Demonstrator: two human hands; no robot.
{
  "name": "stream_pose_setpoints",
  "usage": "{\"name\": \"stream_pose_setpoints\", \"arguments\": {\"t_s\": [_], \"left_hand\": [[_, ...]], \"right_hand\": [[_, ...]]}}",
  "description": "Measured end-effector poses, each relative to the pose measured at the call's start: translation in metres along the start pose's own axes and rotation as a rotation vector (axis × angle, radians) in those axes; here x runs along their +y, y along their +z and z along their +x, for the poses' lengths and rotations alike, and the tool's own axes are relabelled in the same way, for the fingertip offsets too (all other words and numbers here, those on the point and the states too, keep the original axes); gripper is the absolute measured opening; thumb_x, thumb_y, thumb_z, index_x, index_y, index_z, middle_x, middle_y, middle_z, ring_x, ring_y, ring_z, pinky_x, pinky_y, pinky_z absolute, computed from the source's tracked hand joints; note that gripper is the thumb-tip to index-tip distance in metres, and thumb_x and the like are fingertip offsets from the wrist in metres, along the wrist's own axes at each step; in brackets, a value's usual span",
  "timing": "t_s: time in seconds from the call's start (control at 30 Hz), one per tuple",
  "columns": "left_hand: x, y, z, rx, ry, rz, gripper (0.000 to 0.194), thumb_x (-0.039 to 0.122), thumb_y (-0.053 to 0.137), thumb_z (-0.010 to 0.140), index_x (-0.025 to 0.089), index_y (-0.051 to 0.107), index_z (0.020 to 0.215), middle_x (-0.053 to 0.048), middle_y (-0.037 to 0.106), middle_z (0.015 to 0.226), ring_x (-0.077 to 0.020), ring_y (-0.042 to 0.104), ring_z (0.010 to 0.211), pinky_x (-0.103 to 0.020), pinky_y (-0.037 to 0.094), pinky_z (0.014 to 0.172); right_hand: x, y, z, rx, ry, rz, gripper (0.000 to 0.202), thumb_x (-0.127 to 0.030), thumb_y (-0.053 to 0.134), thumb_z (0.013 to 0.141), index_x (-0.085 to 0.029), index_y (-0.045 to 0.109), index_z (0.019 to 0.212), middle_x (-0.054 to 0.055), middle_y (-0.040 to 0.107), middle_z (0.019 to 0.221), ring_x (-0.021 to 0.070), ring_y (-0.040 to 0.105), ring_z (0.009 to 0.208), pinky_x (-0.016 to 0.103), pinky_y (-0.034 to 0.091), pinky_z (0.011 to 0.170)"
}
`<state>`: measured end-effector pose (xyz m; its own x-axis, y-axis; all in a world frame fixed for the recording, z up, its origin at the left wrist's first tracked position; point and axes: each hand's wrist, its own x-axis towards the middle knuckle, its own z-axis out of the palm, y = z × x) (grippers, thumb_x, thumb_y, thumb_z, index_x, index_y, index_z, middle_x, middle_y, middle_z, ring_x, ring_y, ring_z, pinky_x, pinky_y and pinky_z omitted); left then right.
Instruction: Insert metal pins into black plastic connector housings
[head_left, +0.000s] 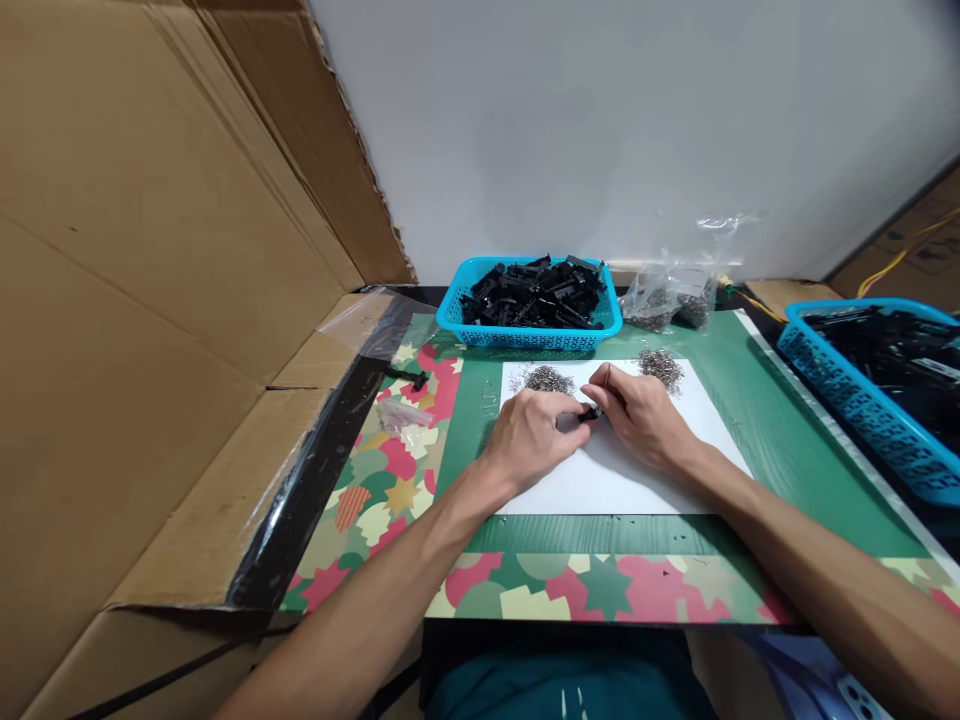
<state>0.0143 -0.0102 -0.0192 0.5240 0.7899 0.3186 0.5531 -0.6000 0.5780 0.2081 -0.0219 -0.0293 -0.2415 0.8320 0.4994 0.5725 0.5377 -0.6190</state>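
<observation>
My left hand [529, 432] is closed on a small black plastic part [592, 412], most of it hidden by the fingers. Just right of that part, my right hand [637, 408] has its thumb and fingers pinched together; whatever is between them is too small to make out. Both hands are over a white sheet of paper [600, 490]. One pile of small metal pieces [548, 379] lies behind my left hand. Another pile of small metal pieces [660, 369] is behind my right hand.
A blue basket [529, 338] full of black parts stands at the back. Beside it are clear bags of metal pieces [667, 300]. A second blue basket [862, 410] is at the right. Cardboard [150, 280] walls the left side. A loose black part [407, 378] lies on the left.
</observation>
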Motion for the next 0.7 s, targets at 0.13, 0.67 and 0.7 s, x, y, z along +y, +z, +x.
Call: {"name": "stream_pose_setpoints", "arguments": {"t_s": [0.13,0.67,0.7], "left_hand": [[-0.0008,-0.0009,0.0011,0.004,0.011,-0.018,0.011,0.018,0.075,0.084,0.018,0.078,0.073,0.001,0.072,0.067,-0.0134,0.056,0.059,-0.029,0.035,0.058],[-0.0047,-0.0005,0.0038,0.028,0.004,-0.035,0.015,0.018,0.075,0.083,0.019,0.074,0.068,0.003,0.064,0.061,-0.0117,0.051,0.057,-0.028,0.034,0.059],[-0.0044,-0.0006,0.0038,0.028,0.004,-0.034,0.016,0.018,0.075,0.083,0.018,0.073,0.067,0.004,0.063,0.060,-0.0115,0.050,0.057,-0.028,0.034,0.058]], "right_hand": [[0.0008,0.0016,-0.0002,0.032,0.010,-0.019,0.021,-0.027,0.051,0.105,-0.022,0.055,0.085,-0.001,0.061,0.068,0.0128,0.048,0.055,0.026,0.036,0.058],[0.0037,0.0016,0.0016,0.046,0.011,0.005,0.023,-0.028,0.050,0.106,-0.022,0.054,0.085,-0.002,0.059,0.068,0.0122,0.047,0.054,0.026,0.035,0.057],[0.0038,0.0016,0.0015,0.044,0.009,0.001,0.023,-0.028,0.050,0.107,-0.022,0.054,0.086,-0.002,0.059,0.068,0.0122,0.047,0.054,0.025,0.035,0.057]]}}
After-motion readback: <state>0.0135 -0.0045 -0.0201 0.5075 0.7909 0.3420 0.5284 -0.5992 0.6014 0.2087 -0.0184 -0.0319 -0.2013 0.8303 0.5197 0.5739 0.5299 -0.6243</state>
